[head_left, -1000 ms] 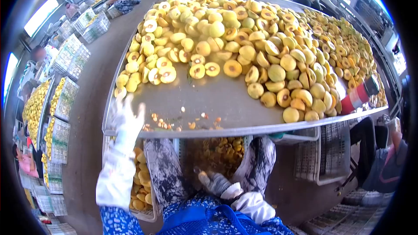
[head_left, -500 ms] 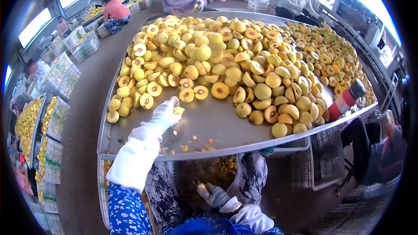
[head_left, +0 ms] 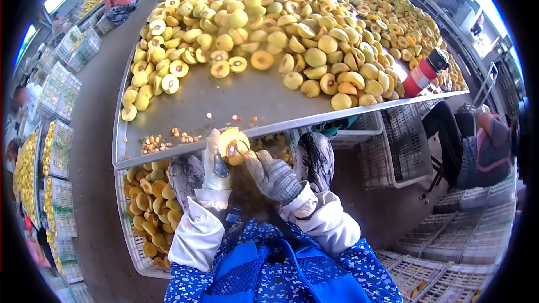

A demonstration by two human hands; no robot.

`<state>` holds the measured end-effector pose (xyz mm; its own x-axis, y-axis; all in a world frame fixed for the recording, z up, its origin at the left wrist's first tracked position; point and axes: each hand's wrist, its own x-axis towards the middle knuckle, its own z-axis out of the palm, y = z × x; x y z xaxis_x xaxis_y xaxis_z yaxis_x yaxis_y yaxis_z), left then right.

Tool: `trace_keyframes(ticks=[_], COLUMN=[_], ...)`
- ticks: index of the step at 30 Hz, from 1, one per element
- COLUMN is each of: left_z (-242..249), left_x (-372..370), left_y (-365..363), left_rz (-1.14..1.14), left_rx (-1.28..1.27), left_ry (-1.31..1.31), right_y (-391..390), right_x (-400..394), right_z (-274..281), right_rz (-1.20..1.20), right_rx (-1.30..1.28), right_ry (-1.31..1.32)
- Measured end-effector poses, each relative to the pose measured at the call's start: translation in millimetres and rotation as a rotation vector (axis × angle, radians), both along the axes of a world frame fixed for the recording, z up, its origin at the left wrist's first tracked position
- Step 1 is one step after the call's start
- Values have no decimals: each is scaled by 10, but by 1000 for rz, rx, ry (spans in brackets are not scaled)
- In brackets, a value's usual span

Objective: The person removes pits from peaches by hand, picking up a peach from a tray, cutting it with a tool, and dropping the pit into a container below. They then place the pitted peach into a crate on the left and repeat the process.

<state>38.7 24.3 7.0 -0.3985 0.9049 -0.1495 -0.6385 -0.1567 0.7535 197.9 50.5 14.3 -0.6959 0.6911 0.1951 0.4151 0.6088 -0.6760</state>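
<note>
My left hand (head_left: 217,164), in a white glove, is closed around a halved yellow peach (head_left: 232,145) just below the table's front edge. The cut face points up, with the pit showing in its middle. At the right side of that half is my right hand (head_left: 273,175), in a grey knitted glove with curled fingers. A thin dark tool (head_left: 240,149) seems to run from its fingertips to the pit; most of it is hidden. Beyond both hands, a heap of peach halves (head_left: 247,28) covers much of the metal table (head_left: 224,98).
Loose pits (head_left: 156,145) lie by the table's front left edge. A red bottle with a black cap (head_left: 424,74) rests near the right edge. Below, a white crate (head_left: 147,269) holds peach halves. More crates (head_left: 460,235) stand at right; other people work around.
My left hand has drawn back from the table to my lap with a peach half. My right hand has risen to meet it. The view has tilted down.
</note>
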Motion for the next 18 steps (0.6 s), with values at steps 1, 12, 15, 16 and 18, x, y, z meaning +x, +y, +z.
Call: trace_keyframes(ticks=[1, 12, 15, 16, 18], left_z=[-87, -270, -36, -53, -50], left_x=[9, 320, 444, 443, 467], left_y=[-9, -106, -136, -151, -164], left_rz=[-16, 402, 425, 416, 419], left_rx=[39, -48, -136, -145, -145], left_ry=[76, 172, 174, 194, 248], right_y=[-32, -271, -285, -270, -272], right_x=[6, -79, -45, -48, -11], right_z=[-11, -156, -151, -226, -260], right_rz=[-7, -57, -30, -34, -17], right_rx=[95, 5, -45, -105, -130], right_ry=[-16, -95, -222, -254, -161])
